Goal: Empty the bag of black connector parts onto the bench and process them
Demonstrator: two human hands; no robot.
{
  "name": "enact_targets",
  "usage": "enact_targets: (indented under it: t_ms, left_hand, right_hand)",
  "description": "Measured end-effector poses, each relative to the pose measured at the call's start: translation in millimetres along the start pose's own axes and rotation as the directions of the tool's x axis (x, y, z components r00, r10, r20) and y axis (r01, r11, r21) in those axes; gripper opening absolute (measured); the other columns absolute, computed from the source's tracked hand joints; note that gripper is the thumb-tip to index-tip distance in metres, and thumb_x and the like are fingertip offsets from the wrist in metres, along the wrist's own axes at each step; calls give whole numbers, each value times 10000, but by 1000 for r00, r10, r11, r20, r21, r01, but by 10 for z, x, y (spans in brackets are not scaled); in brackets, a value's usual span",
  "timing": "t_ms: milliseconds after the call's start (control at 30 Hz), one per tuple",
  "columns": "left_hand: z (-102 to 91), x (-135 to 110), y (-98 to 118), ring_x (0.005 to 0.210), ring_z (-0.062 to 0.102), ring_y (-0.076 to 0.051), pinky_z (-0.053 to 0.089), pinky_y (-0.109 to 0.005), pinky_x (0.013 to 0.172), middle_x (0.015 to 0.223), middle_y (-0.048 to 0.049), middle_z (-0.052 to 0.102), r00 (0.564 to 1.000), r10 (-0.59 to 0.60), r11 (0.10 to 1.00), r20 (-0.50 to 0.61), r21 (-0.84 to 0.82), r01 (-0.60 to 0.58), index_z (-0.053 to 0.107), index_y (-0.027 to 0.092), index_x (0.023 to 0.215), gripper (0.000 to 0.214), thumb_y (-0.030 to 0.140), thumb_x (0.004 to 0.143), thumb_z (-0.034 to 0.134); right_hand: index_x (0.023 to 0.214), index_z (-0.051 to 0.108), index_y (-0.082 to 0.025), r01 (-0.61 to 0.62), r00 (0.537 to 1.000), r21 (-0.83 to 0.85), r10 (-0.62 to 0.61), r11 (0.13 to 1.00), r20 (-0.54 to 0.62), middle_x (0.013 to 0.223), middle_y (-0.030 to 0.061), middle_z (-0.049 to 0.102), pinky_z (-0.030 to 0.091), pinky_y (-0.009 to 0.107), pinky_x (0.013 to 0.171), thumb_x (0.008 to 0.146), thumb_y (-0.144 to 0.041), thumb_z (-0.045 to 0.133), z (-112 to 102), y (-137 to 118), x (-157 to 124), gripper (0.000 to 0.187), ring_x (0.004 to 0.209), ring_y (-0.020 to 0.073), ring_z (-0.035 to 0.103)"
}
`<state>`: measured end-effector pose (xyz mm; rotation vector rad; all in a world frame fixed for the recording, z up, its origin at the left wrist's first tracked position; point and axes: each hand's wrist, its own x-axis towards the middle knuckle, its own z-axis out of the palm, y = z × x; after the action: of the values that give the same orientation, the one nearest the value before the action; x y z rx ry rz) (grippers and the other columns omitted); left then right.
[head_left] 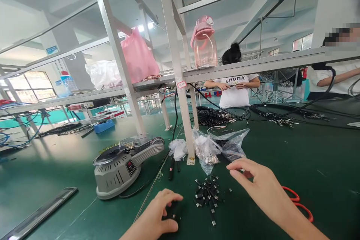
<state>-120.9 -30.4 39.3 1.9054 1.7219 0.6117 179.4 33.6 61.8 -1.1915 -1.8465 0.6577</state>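
A long green-topped workbench is laid out ahead of both hands, with a grey metal shelf rack standing on it. A co-worker in a white printed T-shirt is seen beyond the rack, straight ahead, and a second co-worker in white is at the far right.

On the shelf, a pink water bottle is placed ahead of the right hand, and a pink plastic bag ahead of the left. Coiled black cables with metal-tipped ends are laid past the rack, ahead of the right hand.

A grey automatic tape dispenser is placed ahead and to the left of the left hand. A clear plastic bag of small metal parts lies ahead, between the hands, and red-handled scissors lie just beyond the right hand's wrist.

A pile of small black connectors is located between the hands. The left hand is curled and palm-down beside the pile, over a dark piece that cannot be identified; whether it is gripped cannot be told. The right hand is held above the pile, thumb and fingertips nearly closed in a pinch; any held item cannot be made out.
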Motion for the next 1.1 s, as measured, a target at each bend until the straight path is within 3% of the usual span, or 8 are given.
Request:
enact_targets:
  t_ms: [100,267,367,467,600,800,933,1100]
  left_hand:
    - [207,50,35,737,555,-166,441,-270,652,854,1,601,1000,10,1000,-29,-15,-10,652,247,794,201,119,688,540]
    - [499,332,232,727,575,-188,449,-296,652,809,-14,620,993,50,998,-109,-38,-54,625,239,754,147,234,798,485]
    - [642,518,328,969,552,-243,449,-367,824,1014,-77,600,978,31,999,-205,-37,-39,599,225,927,214,331,855,426]
    - [765,680,366,1256,363,-290,332,-473,1018,1323,-134,459,970,6,999,-242,-32,-14,526,202,1168,430,458,887,326]
    - [900,864,457,1324,306,-261,271,-484,1082,1438,-64,404,987,83,997,-140,3,-83,446,278,1306,525,543,872,312]
    - [1055,1022,737,1313,346,-219,248,-450,1111,1369,-2,513,965,260,964,30,46,-261,552,311,1219,443,512,883,345]
    - [1121,893,841,1292,381,-228,291,-462,1097,1342,12,541,953,287,956,97,27,-291,599,315,1161,410,493,890,348]
    - [1068,696,906,1269,415,-231,334,-441,1078,1319,19,564,936,274,961,223,-20,-276,616,328,1126,363,449,898,359]
  right_hand:
    - [872,609,-338,-81,997,-30,81,996,3,1012,-61,611,426,251,635,854,-451,478,-116,172,-120,174,759,143,562]
    - [903,587,-344,-200,980,-77,201,977,9,983,-67,617,435,252,662,855,-473,452,-268,409,-283,193,767,147,556]
    - [897,581,-337,-190,981,-81,192,978,16,993,-59,610,449,253,685,871,-454,426,-304,570,-342,196,797,145,567]
    - [886,582,-328,-177,983,-174,183,969,21,993,-45,607,460,268,714,886,-416,397,-353,778,-380,205,825,152,579]
    - [878,595,-303,-156,984,-345,175,926,25,1012,-19,606,454,321,779,895,-328,355,-428,1015,-391,242,874,176,578]
    - [903,622,-260,-121,990,-398,141,909,19,1025,18,618,433,355,808,885,-207,331,-405,1074,-381,297,967,207,536]
    - [901,635,-247,-84,993,-433,113,898,41,997,11,636,416,344,813,863,-139,364,-395,1021,-380,295,950,201,532]
    - [916,642,-240,-94,990,-483,135,870,49,989,20,637,406,346,799,815,-62,383,-450,1013,-376,331,930,209,531]
